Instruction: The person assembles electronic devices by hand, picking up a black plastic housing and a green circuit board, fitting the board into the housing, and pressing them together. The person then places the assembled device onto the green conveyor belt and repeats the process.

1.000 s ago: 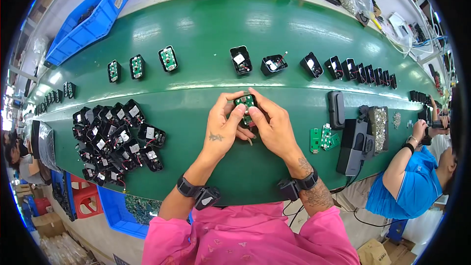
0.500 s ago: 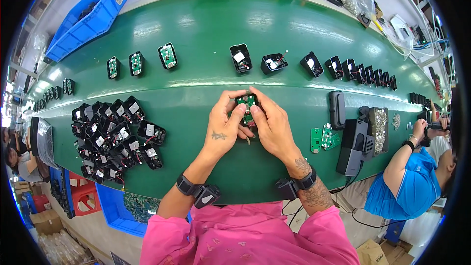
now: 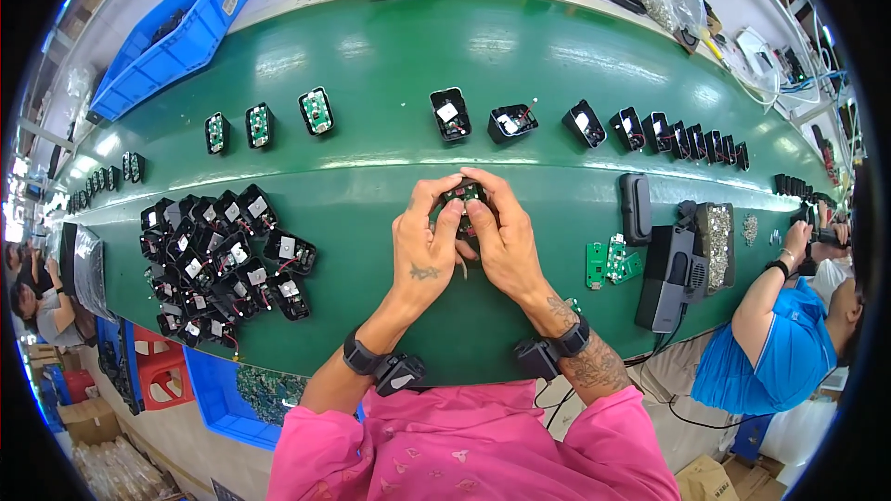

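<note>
Both hands are closed around one black plastic housing with a green circuit board in it, held above the near half of the green bench. My left hand (image 3: 425, 237) grips its left side, thumb on the board. From the right, my right hand (image 3: 502, 239) wraps the other side with its thumb also on the green circuit board (image 3: 467, 192). The fingers and thumbs hide much of the housing. Beyond the hands stand an open black housing (image 3: 451, 113) and another housing lying tilted (image 3: 513, 121), neither showing a green board.
A heap of black housings (image 3: 223, 255) lies at left. Housings with boards (image 3: 316, 111) stand farther back. Loose green boards (image 3: 597, 265) and a black-grey device (image 3: 666, 278) are at right. A blue bin (image 3: 176, 37) is at far left; a co-worker in blue (image 3: 784, 334) sits at right.
My two thumbs have come closer together on the board, and the hands have shifted slightly. The housing stays held between them.
</note>
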Available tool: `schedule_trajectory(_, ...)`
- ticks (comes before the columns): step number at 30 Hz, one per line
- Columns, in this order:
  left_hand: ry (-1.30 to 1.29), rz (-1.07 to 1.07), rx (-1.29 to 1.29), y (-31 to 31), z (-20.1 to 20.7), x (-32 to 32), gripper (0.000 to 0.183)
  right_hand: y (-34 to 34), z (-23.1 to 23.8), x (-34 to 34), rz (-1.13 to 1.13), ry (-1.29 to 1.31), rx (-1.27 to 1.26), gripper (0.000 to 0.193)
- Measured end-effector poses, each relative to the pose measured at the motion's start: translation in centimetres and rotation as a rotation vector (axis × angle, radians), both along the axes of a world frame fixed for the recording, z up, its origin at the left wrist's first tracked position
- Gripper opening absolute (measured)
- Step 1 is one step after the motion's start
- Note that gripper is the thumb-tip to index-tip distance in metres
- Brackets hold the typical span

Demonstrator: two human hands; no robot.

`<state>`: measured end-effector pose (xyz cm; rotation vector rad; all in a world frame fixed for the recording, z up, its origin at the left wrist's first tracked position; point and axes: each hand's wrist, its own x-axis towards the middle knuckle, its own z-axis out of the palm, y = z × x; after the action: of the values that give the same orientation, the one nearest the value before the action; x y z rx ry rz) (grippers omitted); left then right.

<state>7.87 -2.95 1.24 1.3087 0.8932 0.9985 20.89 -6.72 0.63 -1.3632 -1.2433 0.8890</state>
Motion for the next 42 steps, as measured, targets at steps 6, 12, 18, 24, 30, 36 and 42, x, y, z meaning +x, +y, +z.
schedule_trajectory(6,0.06,0.023,0.551,0.3,0.6,-0.1,0.036,-0.1,-0.2,0.2,-0.131,-0.292,0.566,0.046)
schedule_trajectory(12,0.163,0.016,0.96,0.1,1.2,-0.2,0.05,-0.3,0.9,1.9,-0.109,-0.456,0.791,0.062)
schedule_trajectory(18,-0.052,-0.103,0.034,-0.4,2.8,0.2,0.036,-0.8,1.1,1.8,-0.055,-0.269,0.413,0.049)
schedule_trajectory(24,-0.577,-0.212,-0.714,2.8,0.9,-2.1,0.026,-0.8,1.2,1.8,0.107,-0.068,0.229,0.047)
schedule_trajectory(30,-0.742,-0.253,-0.941,3.8,0.0,-2.6,0.029,-0.6,1.0,1.3,0.082,-0.1,0.226,0.039)
schedule_trajectory(36,-0.617,-0.141,-0.955,4.1,0.9,-1.8,0.03,-0.6,1.2,1.3,0.065,-0.107,0.235,0.036)
schedule_trajectory(42,0.268,0.367,0.119,11.9,-0.8,-2.6,0.026,-0.4,0.7,2.1,-0.051,-0.132,0.159,0.028)
